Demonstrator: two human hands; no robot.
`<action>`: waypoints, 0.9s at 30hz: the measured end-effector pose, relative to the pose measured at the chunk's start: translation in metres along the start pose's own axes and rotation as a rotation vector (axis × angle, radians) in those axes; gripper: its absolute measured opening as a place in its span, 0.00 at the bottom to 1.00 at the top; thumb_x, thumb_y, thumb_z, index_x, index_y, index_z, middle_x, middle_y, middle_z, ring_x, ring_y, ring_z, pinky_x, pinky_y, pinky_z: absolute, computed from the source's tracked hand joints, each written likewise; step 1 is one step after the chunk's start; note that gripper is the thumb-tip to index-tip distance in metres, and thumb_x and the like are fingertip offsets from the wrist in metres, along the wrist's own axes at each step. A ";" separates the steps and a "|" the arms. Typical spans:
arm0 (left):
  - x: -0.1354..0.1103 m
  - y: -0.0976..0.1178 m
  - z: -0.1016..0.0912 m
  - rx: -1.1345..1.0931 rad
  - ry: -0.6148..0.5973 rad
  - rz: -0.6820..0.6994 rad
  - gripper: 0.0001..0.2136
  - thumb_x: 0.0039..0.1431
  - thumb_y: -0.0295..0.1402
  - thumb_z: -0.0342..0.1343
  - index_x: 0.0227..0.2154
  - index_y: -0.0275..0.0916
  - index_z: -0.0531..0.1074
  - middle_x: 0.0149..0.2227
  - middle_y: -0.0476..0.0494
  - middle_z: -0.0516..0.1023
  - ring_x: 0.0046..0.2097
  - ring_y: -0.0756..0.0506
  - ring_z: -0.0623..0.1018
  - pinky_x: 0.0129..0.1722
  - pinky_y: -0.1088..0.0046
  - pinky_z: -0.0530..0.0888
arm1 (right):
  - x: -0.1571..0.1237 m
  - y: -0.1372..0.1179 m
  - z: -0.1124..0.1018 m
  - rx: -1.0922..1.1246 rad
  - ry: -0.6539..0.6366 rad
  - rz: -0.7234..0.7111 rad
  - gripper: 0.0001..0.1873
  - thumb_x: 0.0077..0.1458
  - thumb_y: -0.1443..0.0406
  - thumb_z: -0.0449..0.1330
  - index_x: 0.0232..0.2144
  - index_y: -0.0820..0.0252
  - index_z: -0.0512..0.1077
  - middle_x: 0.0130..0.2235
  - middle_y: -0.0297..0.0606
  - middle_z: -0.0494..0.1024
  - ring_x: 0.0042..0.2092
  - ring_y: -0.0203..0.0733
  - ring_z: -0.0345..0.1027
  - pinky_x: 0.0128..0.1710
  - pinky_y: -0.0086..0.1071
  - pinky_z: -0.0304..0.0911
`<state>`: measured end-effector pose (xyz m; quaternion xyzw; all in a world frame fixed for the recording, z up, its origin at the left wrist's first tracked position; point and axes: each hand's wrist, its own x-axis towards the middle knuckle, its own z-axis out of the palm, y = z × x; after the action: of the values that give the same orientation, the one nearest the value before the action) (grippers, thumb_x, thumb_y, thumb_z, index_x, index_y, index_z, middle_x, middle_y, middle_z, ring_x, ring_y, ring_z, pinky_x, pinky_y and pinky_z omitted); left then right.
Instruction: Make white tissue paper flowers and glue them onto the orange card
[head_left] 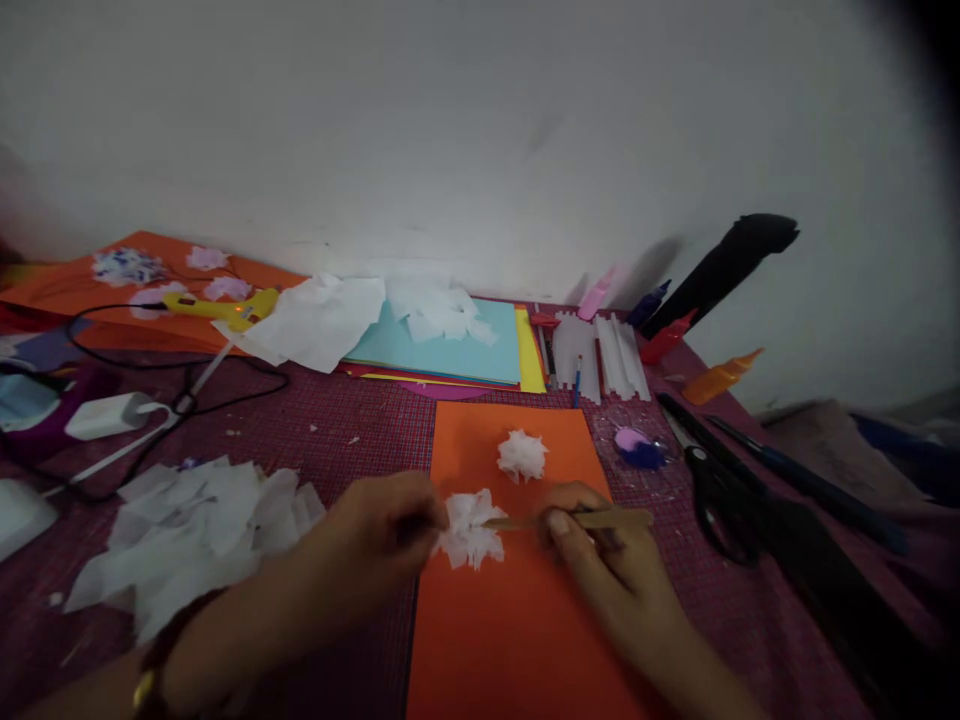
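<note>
My left hand (379, 535) pinches the edge of a white tissue-paper flower (471, 530) lying on an orange sheet of paper (517, 620). My right hand (600, 555) grips a thin wooden stick (600, 519) whose tip points into that flower. A second white tissue flower (522, 455) rests on the same orange sheet, a little farther back and apart from both hands.
A heap of white tissue pieces (187, 535) lies at the left. Black scissors (712, 495) and a small purple dish (637, 447) sit to the right. A yellow glue gun (225, 308) with its cable, coloured paper sheets (450, 345), folded white strips (600, 355) and glue bottles (716, 380) line the back by the wall.
</note>
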<state>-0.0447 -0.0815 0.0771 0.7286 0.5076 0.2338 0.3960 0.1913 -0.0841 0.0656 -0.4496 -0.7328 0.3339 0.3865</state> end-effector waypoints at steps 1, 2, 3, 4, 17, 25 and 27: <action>-0.004 0.000 0.005 0.052 -0.041 0.062 0.06 0.52 0.26 0.48 0.25 0.42 0.69 0.27 0.51 0.74 0.30 0.50 0.71 0.29 0.75 0.68 | 0.001 0.000 0.001 -0.009 -0.008 -0.001 0.16 0.62 0.64 0.49 0.24 0.58 0.67 0.24 0.32 0.68 0.26 0.34 0.62 0.25 0.27 0.56; -0.008 -0.001 0.009 0.113 -0.082 0.131 0.08 0.53 0.25 0.47 0.27 0.43 0.69 0.31 0.50 0.76 0.33 0.49 0.72 0.33 0.74 0.70 | 0.002 0.000 0.003 -0.017 -0.018 0.001 0.16 0.62 0.65 0.48 0.24 0.58 0.67 0.24 0.32 0.68 0.25 0.34 0.61 0.25 0.27 0.56; -0.011 -0.001 0.011 0.188 -0.111 0.200 0.09 0.54 0.23 0.47 0.29 0.44 0.70 0.34 0.49 0.77 0.36 0.49 0.73 0.38 0.72 0.70 | 0.002 0.000 0.004 -0.021 -0.031 0.005 0.15 0.62 0.65 0.48 0.24 0.58 0.67 0.24 0.32 0.68 0.25 0.33 0.61 0.24 0.27 0.56; -0.014 -0.002 0.014 0.271 -0.125 0.267 0.10 0.54 0.23 0.47 0.30 0.44 0.70 0.37 0.48 0.77 0.39 0.47 0.74 0.42 0.70 0.70 | 0.002 0.000 0.004 -0.025 -0.043 0.010 0.15 0.62 0.65 0.48 0.25 0.58 0.67 0.24 0.31 0.68 0.25 0.33 0.61 0.24 0.27 0.55; -0.016 -0.029 0.033 0.690 -0.126 0.451 0.09 0.56 0.32 0.53 0.39 0.46 0.73 0.46 0.43 0.77 0.43 0.43 0.73 0.43 0.64 0.69 | 0.000 0.000 0.004 -0.075 -0.038 0.128 0.11 0.61 0.65 0.51 0.28 0.56 0.70 0.23 0.31 0.69 0.23 0.34 0.62 0.20 0.26 0.56; -0.018 -0.019 0.033 0.682 -0.042 0.530 0.06 0.61 0.35 0.51 0.34 0.42 0.73 0.38 0.49 0.79 0.39 0.47 0.73 0.38 0.71 0.66 | -0.002 -0.011 -0.001 -0.053 0.012 0.104 0.11 0.61 0.66 0.50 0.27 0.55 0.68 0.24 0.31 0.70 0.26 0.35 0.66 0.26 0.27 0.62; -0.018 -0.017 0.033 0.664 -0.029 0.531 0.07 0.62 0.35 0.51 0.35 0.41 0.73 0.38 0.49 0.80 0.39 0.47 0.73 0.37 0.71 0.66 | -0.002 -0.013 -0.001 -0.058 0.015 0.095 0.11 0.61 0.66 0.50 0.27 0.55 0.67 0.23 0.31 0.70 0.25 0.35 0.65 0.26 0.27 0.61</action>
<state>-0.0366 -0.1067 0.0452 0.9253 0.3444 0.1412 0.0729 0.1874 -0.0911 0.0763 -0.4973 -0.7171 0.3273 0.3624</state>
